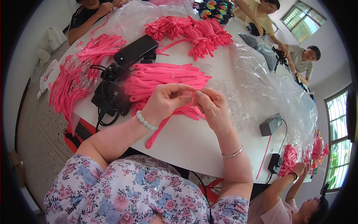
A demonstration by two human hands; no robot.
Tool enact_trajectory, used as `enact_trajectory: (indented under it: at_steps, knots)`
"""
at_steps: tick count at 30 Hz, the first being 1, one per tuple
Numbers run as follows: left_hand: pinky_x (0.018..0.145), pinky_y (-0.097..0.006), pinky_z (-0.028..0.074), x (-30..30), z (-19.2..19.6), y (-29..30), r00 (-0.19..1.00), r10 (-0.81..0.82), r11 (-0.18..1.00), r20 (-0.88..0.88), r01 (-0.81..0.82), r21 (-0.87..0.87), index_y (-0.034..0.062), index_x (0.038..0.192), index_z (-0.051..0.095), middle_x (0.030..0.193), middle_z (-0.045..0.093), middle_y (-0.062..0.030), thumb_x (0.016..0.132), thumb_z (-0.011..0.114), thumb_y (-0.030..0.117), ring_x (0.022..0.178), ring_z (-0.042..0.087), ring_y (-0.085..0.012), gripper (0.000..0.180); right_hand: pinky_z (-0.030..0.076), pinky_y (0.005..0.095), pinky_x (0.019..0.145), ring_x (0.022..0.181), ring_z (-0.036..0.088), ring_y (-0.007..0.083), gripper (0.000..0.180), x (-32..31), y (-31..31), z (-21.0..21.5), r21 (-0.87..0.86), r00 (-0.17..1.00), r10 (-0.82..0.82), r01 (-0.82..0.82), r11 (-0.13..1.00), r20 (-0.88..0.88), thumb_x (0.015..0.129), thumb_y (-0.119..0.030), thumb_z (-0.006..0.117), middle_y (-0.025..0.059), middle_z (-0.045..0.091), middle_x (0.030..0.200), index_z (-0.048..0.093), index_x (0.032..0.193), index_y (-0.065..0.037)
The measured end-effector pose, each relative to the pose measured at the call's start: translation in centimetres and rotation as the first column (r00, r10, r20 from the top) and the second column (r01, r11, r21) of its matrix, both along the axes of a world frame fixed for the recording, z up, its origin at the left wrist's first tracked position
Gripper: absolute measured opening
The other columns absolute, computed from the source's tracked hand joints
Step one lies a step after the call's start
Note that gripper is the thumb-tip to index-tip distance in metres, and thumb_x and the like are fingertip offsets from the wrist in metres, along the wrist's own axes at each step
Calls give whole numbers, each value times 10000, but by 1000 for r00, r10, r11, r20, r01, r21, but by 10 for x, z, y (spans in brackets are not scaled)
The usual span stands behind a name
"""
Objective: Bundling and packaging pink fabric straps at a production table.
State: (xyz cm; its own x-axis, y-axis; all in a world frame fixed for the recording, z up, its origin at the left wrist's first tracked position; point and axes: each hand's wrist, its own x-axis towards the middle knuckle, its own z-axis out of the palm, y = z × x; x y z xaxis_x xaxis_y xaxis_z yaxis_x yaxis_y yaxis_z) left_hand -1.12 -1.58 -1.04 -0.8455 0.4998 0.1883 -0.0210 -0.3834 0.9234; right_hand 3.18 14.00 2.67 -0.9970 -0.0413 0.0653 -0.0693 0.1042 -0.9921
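Observation:
My left hand, with a beaded bracelet at its wrist, is closed in a pinch over the near part of the table. Facing it, my right hand also pinches, its fingertips almost touching the left ones. Between them shows a small pinkish, partly see-through piece; the fingers hide most of it. Just beyond and beneath my hands lies a heap of pink rubbery straps. One loose pink strap points toward me. Small clear plastic pieces are scattered right of my right hand.
Black adapters and cables and a black box stand left. More pink straps lie at the back and in a left heap. Clear plastic sheeting covers the right side, near a power adapter. Several people work around the table.

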Motion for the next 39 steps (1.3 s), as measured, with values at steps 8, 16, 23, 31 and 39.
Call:
enact_trajectory:
  at_steps: [8,16,23,31,39]
  knots:
    - [669,-183,479,-1,-1,-1,1000,25,1000,-16,-26,-8,-22,1028,622,834,637,-25,811,630,19,764,582,-55,220,305,213,466,529,380,35,223,-1,6,0,98,973,-31,55,994,-230,869,-81,478,-10,496,609,542,681,21]
    - [606,-174,447,2,1,-1,987,149,987,-56,-152,-53,-12,995,642,770,618,9,791,659,26,693,542,-30,208,289,225,478,525,361,77,252,-9,14,-5,-120,990,-112,101,988,-86,863,-78,471,11,433,574,463,618,-20]
    - [537,-181,392,5,1,-2,957,238,962,-168,-256,-94,6,976,655,691,565,39,767,687,39,608,459,-17,214,291,232,476,517,357,82,238,-10,10,-8,-232,992,-124,115,966,-27,869,-79,462,12,428,570,458,635,-31]
    - [534,-169,359,6,5,-5,964,221,964,-150,-239,-116,8,1004,650,682,510,61,762,689,22,600,419,-11,245,292,234,483,520,357,90,239,-10,12,-6,-303,992,-122,104,947,-39,878,-79,448,23,423,557,448,643,-34]
    - [543,-160,369,7,7,-4,969,221,967,-114,-233,-107,2,1009,646,699,533,55,772,684,32,616,440,-7,242,295,231,481,522,366,85,230,-13,17,-11,-342,989,-149,132,931,-23,870,-91,471,24,452,576,474,649,-26]
